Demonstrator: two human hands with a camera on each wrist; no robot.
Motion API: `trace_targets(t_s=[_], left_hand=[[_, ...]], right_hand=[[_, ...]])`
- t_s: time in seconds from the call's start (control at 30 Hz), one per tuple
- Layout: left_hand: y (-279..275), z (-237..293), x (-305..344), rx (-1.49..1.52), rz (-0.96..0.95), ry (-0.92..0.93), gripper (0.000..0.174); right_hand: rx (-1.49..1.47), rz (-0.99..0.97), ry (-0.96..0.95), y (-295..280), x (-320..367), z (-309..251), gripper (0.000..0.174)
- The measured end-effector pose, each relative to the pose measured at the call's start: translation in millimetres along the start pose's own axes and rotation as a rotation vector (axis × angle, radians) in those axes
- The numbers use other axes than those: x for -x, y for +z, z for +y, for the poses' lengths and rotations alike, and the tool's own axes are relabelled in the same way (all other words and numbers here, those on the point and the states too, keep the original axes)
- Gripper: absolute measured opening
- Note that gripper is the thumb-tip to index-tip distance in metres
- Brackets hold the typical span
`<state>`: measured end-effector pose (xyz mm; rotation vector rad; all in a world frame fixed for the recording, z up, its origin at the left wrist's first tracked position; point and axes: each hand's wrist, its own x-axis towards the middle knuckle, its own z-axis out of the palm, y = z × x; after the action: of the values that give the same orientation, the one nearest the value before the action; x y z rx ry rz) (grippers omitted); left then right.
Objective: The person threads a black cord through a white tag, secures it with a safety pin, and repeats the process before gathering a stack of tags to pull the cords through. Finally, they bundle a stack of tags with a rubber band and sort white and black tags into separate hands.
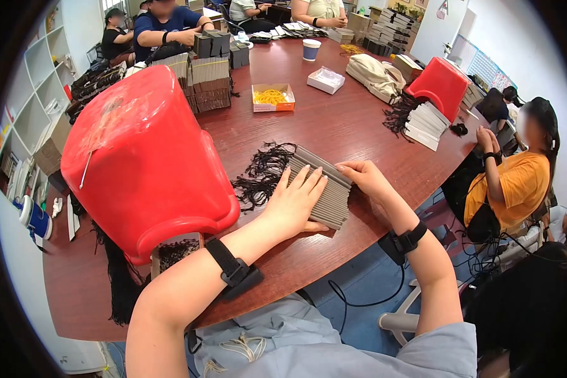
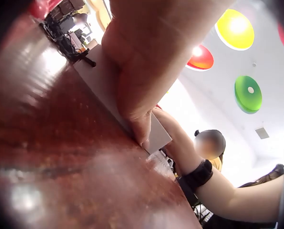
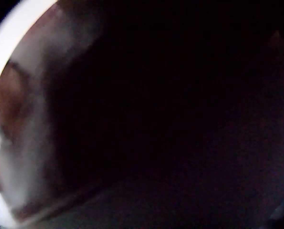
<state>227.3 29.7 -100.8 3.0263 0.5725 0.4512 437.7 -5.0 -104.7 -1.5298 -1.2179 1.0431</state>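
Observation:
A fanned row of thin grey cards (image 1: 324, 195) lies on the table in front of me, with black cords (image 1: 266, 173) trailing from its left end. My left hand (image 1: 299, 201) rests across the cards with its fingers spread and straight. In the left wrist view its thumb (image 2: 141, 129) presses against the side of a pale card (image 2: 158, 138) standing on the tabletop. At the upper right corner of the row, my right hand (image 1: 365, 179) pinches a card edge between thumb and forefinger. The right wrist view is almost wholly dark and hides that hand.
A red upturned plastic stool (image 1: 138, 157) stands close on the left. Beyond are a box of yellow rubber bands (image 1: 273, 97), a white box (image 1: 326, 80), a paper cup (image 1: 310, 49) and a cloth bag (image 1: 377, 77). Another red stool (image 1: 440, 88) and fanned cards (image 1: 427, 126) sit right.

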Motion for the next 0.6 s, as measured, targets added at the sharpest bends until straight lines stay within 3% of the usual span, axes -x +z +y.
trace_targets(t_s=[0.03, 0.1, 0.13, 0.2, 0.23, 0.33, 0.43, 0.6], left_hand=[[-0.1, 0.2, 0.2, 0.000, 0.000, -0.002, 0.088], [-0.5, 0.5, 0.1, 0.000, 0.002, -0.003, 0.088], [-0.9, 0.7, 0.1, 0.002, -0.006, -0.006, 0.088], [-0.7, 0.6, 0.3, 0.002, -0.016, -0.009, 0.088], [-0.1, 0.4, 0.5, 0.001, -0.002, -0.005, 0.088], [0.6, 0.4, 1.1, -0.001, 0.017, -0.001, 0.087], [0.6, 0.7, 1.2, 0.001, 0.023, 0.002, 0.087], [0.7, 0.1, 1.8, -0.002, 0.029, 0.005, 0.086]], right_hand=[[0.001, 0.000, -0.001, 0.7, -0.9, 1.6, 0.023], [0.028, 0.077, -0.233, 2.5, -2.7, 7.1, 0.018], [0.028, 0.077, -0.234, 2.8, -1.9, 7.2, 0.018], [0.433, 0.125, -0.414, 3.5, -1.2, 7.2, 0.015], [0.485, 0.100, -0.494, -0.1, -4.0, 10.7, 0.017], [0.287, 0.041, -0.348, 1.8, 0.4, 3.3, 0.019], [0.282, 0.020, -0.280, 4.2, 5.7, -2.3, 0.027], [0.308, -0.006, -0.296, 1.3, 1.5, 4.0, 0.031]])
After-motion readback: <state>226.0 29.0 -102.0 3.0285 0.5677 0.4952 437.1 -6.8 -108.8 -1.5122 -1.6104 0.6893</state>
